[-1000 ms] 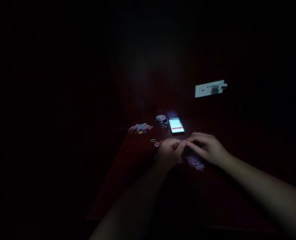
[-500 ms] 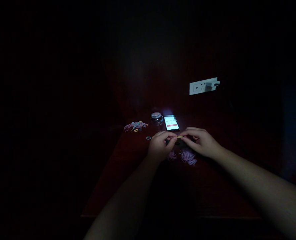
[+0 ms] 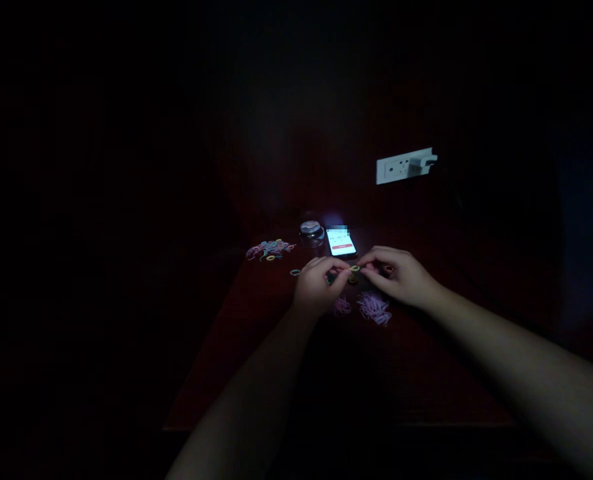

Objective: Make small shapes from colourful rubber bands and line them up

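A small yellow elastic hair band (image 3: 355, 268) is pinched between the thumb and index finger of my left hand (image 3: 319, 285). Just to its right is my right hand (image 3: 399, 275), thumb and index finger a little apart, the fingertips close to the band. Beneath the held band, more yellow bands (image 3: 353, 279) lie on the table. Nearer to me are a pile of purple bands (image 3: 375, 309) and a smaller pinkish pile (image 3: 342, 306), partly covered by my left hand. An orange band (image 3: 389, 269) shows behind my right fingers.
A mixed heap of coloured bands (image 3: 271, 250) lies at the table's left, with a single band (image 3: 295, 273) nearby. Behind my hands stand a clear lidded jar (image 3: 311, 235) and a lit phone (image 3: 341, 242). A socket with a plug (image 3: 405, 167) is on the dark wall.
The yellow band was stretched flat between both hands; now it is a looser loop in my left fingers, and my right fingertips have come slightly away. The view has shifted a little.
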